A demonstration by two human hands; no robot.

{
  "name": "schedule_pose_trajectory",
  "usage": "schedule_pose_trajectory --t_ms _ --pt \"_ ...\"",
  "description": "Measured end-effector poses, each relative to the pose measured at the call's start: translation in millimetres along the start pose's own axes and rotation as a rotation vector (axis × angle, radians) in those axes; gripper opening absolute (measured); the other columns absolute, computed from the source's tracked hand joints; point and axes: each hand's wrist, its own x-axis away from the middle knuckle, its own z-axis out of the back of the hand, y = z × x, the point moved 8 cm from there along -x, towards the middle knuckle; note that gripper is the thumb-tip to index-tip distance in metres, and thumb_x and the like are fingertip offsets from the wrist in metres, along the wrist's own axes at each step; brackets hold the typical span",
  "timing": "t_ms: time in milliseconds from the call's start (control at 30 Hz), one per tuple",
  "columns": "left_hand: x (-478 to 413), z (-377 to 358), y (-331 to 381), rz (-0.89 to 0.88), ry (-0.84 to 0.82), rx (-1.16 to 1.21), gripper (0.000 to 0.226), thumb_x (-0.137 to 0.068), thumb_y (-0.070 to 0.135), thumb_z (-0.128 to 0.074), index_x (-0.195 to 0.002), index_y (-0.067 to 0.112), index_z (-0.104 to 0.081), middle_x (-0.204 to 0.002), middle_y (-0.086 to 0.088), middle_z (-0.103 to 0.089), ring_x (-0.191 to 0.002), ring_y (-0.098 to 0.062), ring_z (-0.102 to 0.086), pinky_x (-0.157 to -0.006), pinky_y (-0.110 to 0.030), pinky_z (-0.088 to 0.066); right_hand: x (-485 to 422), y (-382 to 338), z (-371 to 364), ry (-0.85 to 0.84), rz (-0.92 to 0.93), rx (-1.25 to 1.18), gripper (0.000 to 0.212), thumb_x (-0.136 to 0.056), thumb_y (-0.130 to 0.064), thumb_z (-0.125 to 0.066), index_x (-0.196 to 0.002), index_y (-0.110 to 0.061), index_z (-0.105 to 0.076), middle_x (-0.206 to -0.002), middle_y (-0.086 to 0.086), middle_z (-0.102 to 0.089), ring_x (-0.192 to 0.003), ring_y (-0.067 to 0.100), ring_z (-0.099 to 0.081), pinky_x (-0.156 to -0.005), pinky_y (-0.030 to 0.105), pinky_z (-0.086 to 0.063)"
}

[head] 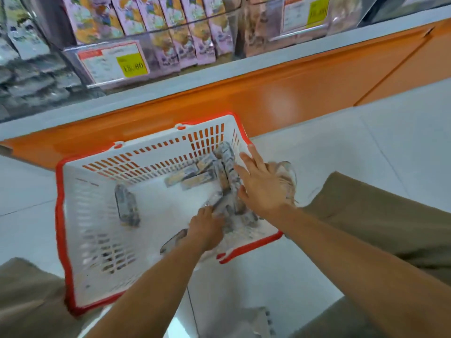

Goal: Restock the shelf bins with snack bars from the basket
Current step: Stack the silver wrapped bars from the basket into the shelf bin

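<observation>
A white basket with a red rim [73, 203] stands on the floor in front of me. Several snack bars [195, 178] in grey and tan wrappers lie in it, most heaped at the right side; one bar [127, 206] lies apart at the left. My left hand [206, 228] reaches into the basket and its fingers curl around a bunch of bars [227, 203]. My right hand [262, 184] hovers over the right pile with fingers spread and straight, touching the bars there.
The shelf's orange base [268, 93] runs behind the basket. Above it, clear bins hold purple packets [185, 32] and price tags [114, 62]. My knees in khaki trousers [390, 215] flank the basket on the white tile floor.
</observation>
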Motion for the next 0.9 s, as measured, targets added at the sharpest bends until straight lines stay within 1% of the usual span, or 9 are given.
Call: schedule_pose_trajectory --t_ms 67,133,233,367,467,567,667,767,900 --pt "-9.8 -12.6 -3.0 0.015 -0.063 -0.026 0.053 -0.096 0.034 -0.043 -0.148 0.036 -0.033 -0.16 -0.008 -0.005 -0.146 -0.032 -0.007 -0.116 -0.046 -0.024 -1.5 1.2 -1.0 0.041 0.006 -0.04 0.049 -0.084 -0.023 -0.063 -0.131 -0.011 -0.056 -0.15 0.014 -0.041 -0.149 0.033 -0.012 -0.099 0.052 -0.041" --pt "-18.9 -21.9 -6.0 0.029 -0.101 -0.046 0.054 -0.096 0.037 -0.041 -0.149 0.038 -0.031 -0.16 -0.008 -0.002 -0.147 -0.032 -0.003 -0.117 -0.047 -0.022 -1.8 3.2 -4.9 0.059 0.008 -0.062 0.046 -0.08 -0.022 -0.064 -0.124 -0.01 -0.06 -0.144 0.015 -0.048 -0.148 0.033 -0.019 -0.092 0.05 -0.046" --pt "-27.6 -24.7 -6.7 0.008 -0.107 -0.087 0.051 -0.098 0.04 -0.04 -0.148 0.037 -0.034 -0.158 -0.007 -0.017 -0.144 -0.031 -0.014 -0.114 -0.043 -0.026 -2.8 2.7 -2.8 0.117 0.025 -0.078 0.043 -0.081 -0.02 -0.06 -0.123 -0.009 -0.059 -0.142 0.015 -0.049 -0.147 0.033 -0.019 -0.085 0.047 -0.049" --pt "-25.4 0.4 -9.8 -0.03 0.109 -0.01 0.041 -0.095 0.044 -0.049 -0.133 0.031 -0.055 -0.126 -0.009 -0.05 -0.111 -0.029 -0.05 -0.093 -0.035 -0.045 -2.8 3.5 -3.8 0.137 0.023 -0.102 0.04 -0.081 -0.018 -0.059 -0.119 -0.008 -0.059 -0.141 0.016 -0.05 -0.148 0.033 -0.018 -0.082 0.048 -0.051" --pt "-16.6 20.9 -22.1 0.021 0.231 0.158 0.036 -0.09 0.033 -0.062 -0.124 0.025 -0.057 -0.112 -0.007 -0.047 -0.092 -0.027 -0.056 -0.08 -0.031 -0.049 -2.2 2.8 -3.2 0.148 0.026 -0.117 0.04 -0.081 -0.019 -0.06 -0.12 -0.009 -0.059 -0.141 0.016 -0.049 -0.148 0.033 -0.016 -0.086 0.05 -0.05" --pt "0.8 45.8 -34.3 0.074 0.404 0.391 0.021 -0.088 0.024 -0.065 -0.107 0.023 -0.058 -0.111 -0.003 -0.049 -0.088 -0.023 -0.06 -0.077 -0.03 -0.051 -0.4 3.0 -2.1 0.135 0.01 -0.104 0.04 -0.082 -0.021 -0.062 -0.12 -0.011 -0.059 -0.142 0.013 -0.049 -0.149 0.031 -0.014 -0.09 0.051 -0.048" --pt "21.3 69.7 -44.3 0.069 0.601 0.575 0.014 -0.086 0.015 -0.067 -0.091 0.026 -0.059 -0.098 0.002 -0.056 -0.086 -0.015 -0.059 -0.074 -0.025 -0.043 0.8 -0.2 -0.8 0.097 0.004 -0.048 0.042 -0.083 -0.025 -0.063 -0.123 -0.013 -0.058 -0.144 0.013 -0.047 -0.149 0.032 -0.013 -0.099 0.051 -0.041" --pt "21.8 68.6 -44.3 0.086 0.477 0.526 0.011 -0.088 0.017 -0.064 -0.088 0.028 -0.062 -0.098 0.002 -0.06 -0.094 -0.016 -0.058 -0.075 -0.024 -0.04 1.9 -1.5 1.3 0.068 0.009 -0.027 0.049 -0.087 -0.027 -0.06 -0.134 -0.016 -0.051 -0.151 0.012 -0.038 -0.15 0.029 -0.005 -0.109 0.05 -0.031" --pt "17.1 47.8 -43.8 0.132 0.27 0.434 0.024 -0.093 0.021 -0.058 -0.117 0.023 -0.06 -0.117 -0.008 -0.054 -0.105 -0.025 -0.055 -0.083 -0.028 -0.042 1.0 0.8 0.6 0.04 0.037 -0.046 0.051 -0.092 -0.023 -0.052 -0.141 -0.017 -0.043 -0.158 0.009 -0.025 -0.15 0.026 0.006 -0.116 0.046 -0.022"
